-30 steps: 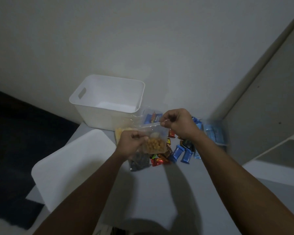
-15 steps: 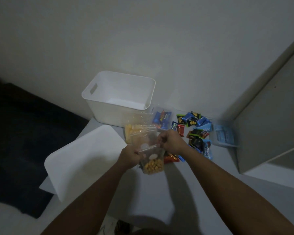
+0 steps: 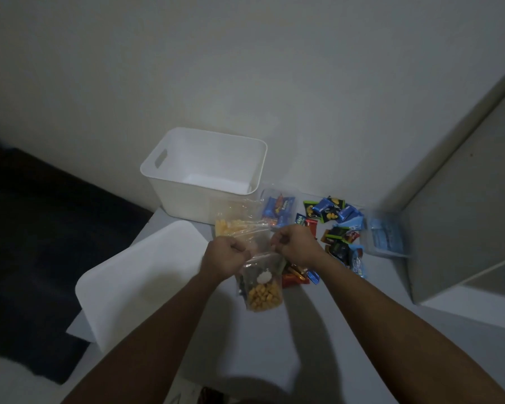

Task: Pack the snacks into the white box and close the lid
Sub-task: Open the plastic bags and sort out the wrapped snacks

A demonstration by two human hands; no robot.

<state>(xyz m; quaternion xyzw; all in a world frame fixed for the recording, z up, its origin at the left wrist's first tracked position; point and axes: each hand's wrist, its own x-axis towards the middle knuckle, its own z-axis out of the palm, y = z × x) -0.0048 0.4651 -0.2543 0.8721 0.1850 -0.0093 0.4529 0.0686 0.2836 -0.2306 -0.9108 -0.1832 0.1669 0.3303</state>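
A: Head view, hands?
B: Left hand (image 3: pixel 226 255) and right hand (image 3: pixel 296 243) each pinch the top edge of the clear snack bag (image 3: pixel 263 284), which hangs long-axis vertical below them.
A: White box (image 3: pixel 204 176)?
B: Open on the counter (image 3: pixel 347 330), straight beyond both hands, left slightly nearer; lid (image 3: pixel 140 281) lies left.

Box (image 3: pixel 187 196) behind lid (image 3: pixel 140 287); snack packets (image 3: pixel 336 228) right, apparently touching.
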